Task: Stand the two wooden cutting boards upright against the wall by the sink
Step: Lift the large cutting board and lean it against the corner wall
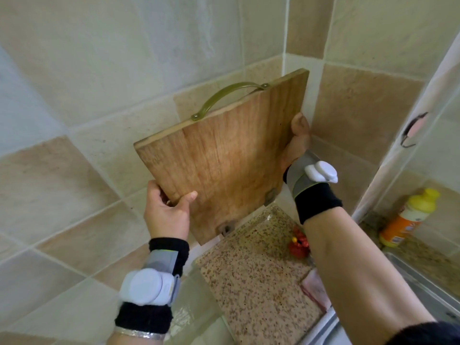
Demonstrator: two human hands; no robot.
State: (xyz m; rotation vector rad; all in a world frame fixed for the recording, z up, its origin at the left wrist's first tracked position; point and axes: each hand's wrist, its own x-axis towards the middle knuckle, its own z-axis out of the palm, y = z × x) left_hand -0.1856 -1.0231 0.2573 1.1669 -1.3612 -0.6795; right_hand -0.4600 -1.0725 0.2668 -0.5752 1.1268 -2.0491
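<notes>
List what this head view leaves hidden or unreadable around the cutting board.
- Second cutting board: none seen.
- Right hand fingers: behind the cutting board.
- Sink: cut off by the right edge and the forearm.
- Red object: partly behind the forearm, unidentifiable.
- Bottle label: too blurred.

A warm honey-brown wooden cutting board shows straight vertical grain and an olive-green handle. The wall tiles alternate cream and tan in a checkered pattern with pale grout. The countertop is speckled granite, pinkish-beige with dark flecks. Both wrists wear black bands with grey straps and white sensor pods. A bottle is orange with a yellow cap. A small red object lies on the granite.
</notes>
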